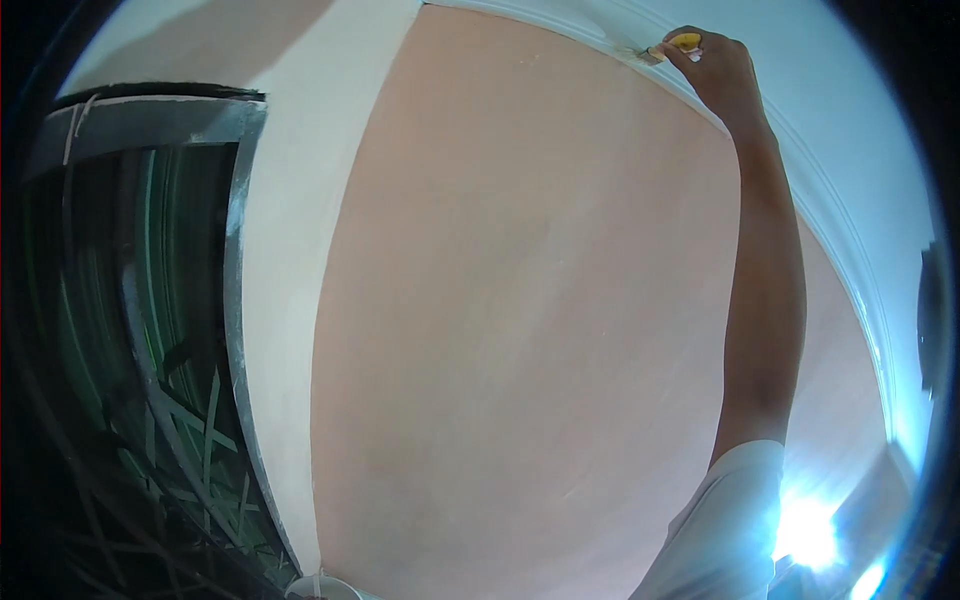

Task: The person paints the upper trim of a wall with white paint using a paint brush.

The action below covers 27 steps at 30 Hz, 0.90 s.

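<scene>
In the head view the right hand (715, 65) grips a yellow-handled tool (680, 42) closed, its tip touching the white cornice (830, 215) above the pink wall (520, 300); the left hand is unseen, and the stretched arm may slip and mark the wall below the cornice.

A small yellow-handled brush (683, 42) is gripped in the raised right hand (715, 70), and its tip is pressed against the white moulded cornice (560, 18) at the top of a smooth salmon-pink plastered wall (520, 300). The arm is stretched up from a white short sleeve (725, 530). A vertical off-white painted band (290, 300) is seen beside the pink area, bordered by a grey metal window frame (236, 300). The rim of a white round container (325, 588) is cut off at the lower edge.
</scene>
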Each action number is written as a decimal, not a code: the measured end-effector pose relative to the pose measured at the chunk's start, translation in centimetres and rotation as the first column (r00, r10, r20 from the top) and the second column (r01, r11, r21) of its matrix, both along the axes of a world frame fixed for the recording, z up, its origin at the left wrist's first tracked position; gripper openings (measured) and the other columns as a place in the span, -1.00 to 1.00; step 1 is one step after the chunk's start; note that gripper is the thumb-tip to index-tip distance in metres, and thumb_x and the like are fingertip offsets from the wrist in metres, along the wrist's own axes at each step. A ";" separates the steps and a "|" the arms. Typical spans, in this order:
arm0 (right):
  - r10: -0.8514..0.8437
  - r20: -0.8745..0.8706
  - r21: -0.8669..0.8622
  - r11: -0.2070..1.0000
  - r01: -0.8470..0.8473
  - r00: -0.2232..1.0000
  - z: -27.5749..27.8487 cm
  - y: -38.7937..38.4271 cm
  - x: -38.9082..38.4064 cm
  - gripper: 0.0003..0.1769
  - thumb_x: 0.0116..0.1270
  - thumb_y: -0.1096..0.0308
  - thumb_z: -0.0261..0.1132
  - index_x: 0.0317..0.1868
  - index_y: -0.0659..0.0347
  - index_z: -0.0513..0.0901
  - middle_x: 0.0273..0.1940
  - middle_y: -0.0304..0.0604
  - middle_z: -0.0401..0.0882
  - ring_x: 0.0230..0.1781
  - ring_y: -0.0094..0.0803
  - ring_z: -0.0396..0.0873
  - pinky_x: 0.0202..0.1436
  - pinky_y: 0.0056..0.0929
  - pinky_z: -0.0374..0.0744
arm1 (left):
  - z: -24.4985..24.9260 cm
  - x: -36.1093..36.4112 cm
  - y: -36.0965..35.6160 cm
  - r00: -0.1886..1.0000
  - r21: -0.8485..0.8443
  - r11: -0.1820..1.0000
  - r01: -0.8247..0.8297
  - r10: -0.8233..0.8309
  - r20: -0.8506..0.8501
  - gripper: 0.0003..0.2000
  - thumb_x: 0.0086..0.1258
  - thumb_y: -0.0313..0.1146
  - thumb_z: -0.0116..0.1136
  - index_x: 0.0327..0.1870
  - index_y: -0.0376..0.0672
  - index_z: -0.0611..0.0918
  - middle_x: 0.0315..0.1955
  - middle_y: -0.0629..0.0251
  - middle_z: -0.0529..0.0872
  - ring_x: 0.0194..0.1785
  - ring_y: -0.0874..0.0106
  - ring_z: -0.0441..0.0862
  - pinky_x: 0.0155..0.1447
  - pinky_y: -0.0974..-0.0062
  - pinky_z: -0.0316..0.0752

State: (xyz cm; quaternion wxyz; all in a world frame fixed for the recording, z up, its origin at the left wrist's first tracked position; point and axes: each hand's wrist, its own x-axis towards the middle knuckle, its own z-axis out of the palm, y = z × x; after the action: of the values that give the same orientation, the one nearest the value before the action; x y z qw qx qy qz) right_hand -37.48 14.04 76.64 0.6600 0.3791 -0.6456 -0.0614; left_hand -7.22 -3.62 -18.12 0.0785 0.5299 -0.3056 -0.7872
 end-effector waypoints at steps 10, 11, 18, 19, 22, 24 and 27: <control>-0.209 -0.080 -0.133 0.971 0.197 0.975 -2.0 7.0 2.7 -0.69 0.33 0.08 0.30 -0.17 0.15 0.75 -0.27 -0.05 0.75 -0.22 -0.15 0.70 -0.07 -0.27 0.60 | 2.8 -0.1 0.7 0.996 -0.099 0.992 0.079 -0.075 0.046 -0.85 0.34 -0.33 0.11 -0.16 -0.14 0.48 -0.49 0.25 0.47 -0.62 0.36 0.40 -0.64 0.43 0.27; -0.236 -0.081 -0.157 0.962 0.222 0.968 -2.2 7.2 3.0 -0.69 0.33 0.08 0.30 -0.19 0.15 0.75 -0.28 -0.05 0.75 -0.23 -0.16 0.70 -0.08 -0.27 0.60 | 2.5 -0.2 0.3 0.985 -0.091 0.983 0.157 -0.150 0.084 -0.87 0.34 -0.33 0.11 -0.22 -0.16 0.51 -0.52 0.25 0.46 -0.63 0.36 0.39 -0.64 0.42 0.28; -0.298 -0.031 -0.102 0.950 0.294 0.954 -2.8 3.3 4.4 -0.73 0.32 0.14 0.29 -0.21 0.16 0.73 -0.38 -0.06 0.71 -0.36 -0.14 0.66 -0.13 -0.24 0.60 | -0.8 0.6 0.1 0.997 -0.141 0.987 0.074 -0.077 -0.013 -0.72 0.37 -0.32 0.11 0.05 -0.18 0.48 -0.37 0.18 0.54 -0.46 0.33 0.49 -0.52 0.37 0.42; -0.296 -0.056 -0.088 0.953 0.290 0.954 -2.6 2.4 4.1 -0.73 0.33 0.13 0.29 -0.20 0.16 0.74 -0.39 -0.06 0.71 -0.36 -0.13 0.66 -0.13 -0.24 0.60 | 0.6 0.5 1.0 0.999 -0.148 0.989 -0.014 0.019 0.032 -0.62 0.37 -0.32 0.12 0.19 -0.14 0.41 -0.29 0.17 0.56 -0.39 0.32 0.51 -0.47 0.35 0.45; -0.258 -0.123 -0.063 0.966 0.252 0.958 -1.2 -0.7 2.3 -0.72 0.33 0.12 0.30 -0.19 0.15 0.75 -0.39 -0.07 0.71 -0.36 -0.13 0.65 -0.11 -0.23 0.60 | 1.8 0.8 1.1 0.995 -0.125 0.990 -0.067 0.075 0.067 -0.36 0.39 -0.33 0.13 0.46 0.01 0.15 -0.11 0.16 0.56 -0.22 0.29 0.52 -0.33 0.31 0.52; -0.192 -0.157 -0.063 0.981 0.184 0.969 -1.0 -2.7 1.9 -0.70 0.33 0.09 0.31 -0.17 0.14 0.76 -0.35 -0.08 0.73 -0.33 -0.14 0.67 -0.09 -0.23 0.61 | 1.7 1.0 1.0 0.997 -0.109 0.993 -0.045 0.053 0.064 -0.30 0.40 -0.34 0.13 0.51 0.04 0.07 -0.07 0.16 0.55 -0.18 0.29 0.51 -0.30 0.30 0.53; 0.121 -0.001 -0.074 0.990 -0.121 0.993 -1.7 -4.0 4.6 -0.87 0.21 0.30 0.41 -0.33 0.17 0.80 -0.42 -0.08 0.75 -0.49 -0.29 0.64 -0.32 -0.31 0.60 | 1.7 1.1 0.9 0.997 -0.118 0.993 -0.033 0.042 0.072 -0.36 0.40 -0.34 0.14 0.47 -0.01 0.15 -0.09 0.16 0.54 -0.22 0.29 0.50 -0.33 0.33 0.50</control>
State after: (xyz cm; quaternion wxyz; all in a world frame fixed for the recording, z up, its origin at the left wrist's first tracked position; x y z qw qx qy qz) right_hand -32.86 10.04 74.95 0.6748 0.3931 -0.6246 0.0033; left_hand -6.10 -2.69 -16.40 0.1125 0.5590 -0.3437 -0.7462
